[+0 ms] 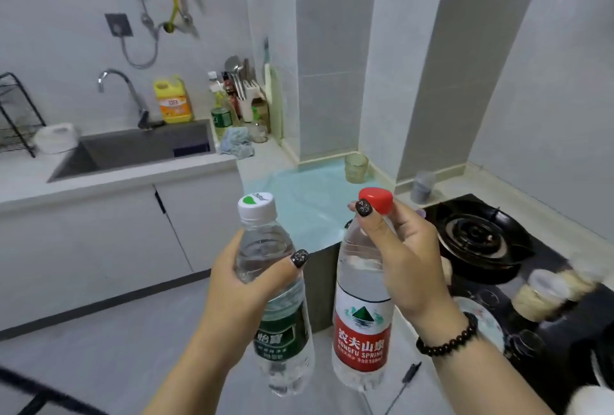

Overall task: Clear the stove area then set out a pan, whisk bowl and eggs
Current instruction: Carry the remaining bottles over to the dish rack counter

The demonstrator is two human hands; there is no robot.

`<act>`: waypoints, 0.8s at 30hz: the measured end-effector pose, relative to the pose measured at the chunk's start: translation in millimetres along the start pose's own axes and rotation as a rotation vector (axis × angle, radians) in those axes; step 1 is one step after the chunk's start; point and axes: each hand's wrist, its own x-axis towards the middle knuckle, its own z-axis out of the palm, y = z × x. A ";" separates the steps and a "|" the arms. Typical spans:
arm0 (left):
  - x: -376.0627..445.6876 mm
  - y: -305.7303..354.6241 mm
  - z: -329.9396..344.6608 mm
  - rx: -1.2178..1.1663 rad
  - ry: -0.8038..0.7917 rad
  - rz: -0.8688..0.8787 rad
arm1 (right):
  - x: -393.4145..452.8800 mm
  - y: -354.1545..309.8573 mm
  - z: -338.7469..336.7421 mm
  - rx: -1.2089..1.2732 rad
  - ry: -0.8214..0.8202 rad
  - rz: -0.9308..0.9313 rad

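Grey sink (139, 148) with curved tap (123, 92), yellow detergent jug (173, 100), crumpled blue cloth (236, 143), black dish rack (16, 115)

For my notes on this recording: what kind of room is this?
Most likely a small home kitchen: a sink with a faucet, a gas stove burner, and utensils in a holder on the counter.

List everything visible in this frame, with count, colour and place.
Clear plastic water bottle with green label and white cap: one, left hand.
Clear plastic water bottle with red label and red cap: one, right hand.
Black gas stove: one, right.
Grey sink: one, left counter.
Yellow detergent jug: one, behind sink.
Translucent green cup: one, counter corner.
Blue cloth: one, beside sink.
Left hand: grips bottle body.
Right hand: grips bottle neck.
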 end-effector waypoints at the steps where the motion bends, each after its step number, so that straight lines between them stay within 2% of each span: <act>1: 3.2 -1.5 -17.2 -0.003 0.052 -0.003 | 8.5 4.6 19.2 0.012 -0.039 0.006; 10: 46.7 -14.9 -124.3 -0.037 0.390 -0.051 | 69.7 41.3 162.0 0.089 -0.354 0.041; 16: 106.7 -15.0 -183.5 0.007 0.533 -0.047 | 134.3 66.4 243.5 0.168 -0.523 0.044; 24: 184.3 -14.8 -246.5 0.053 0.687 -0.078 | 235.4 89.1 346.5 0.219 -0.662 0.004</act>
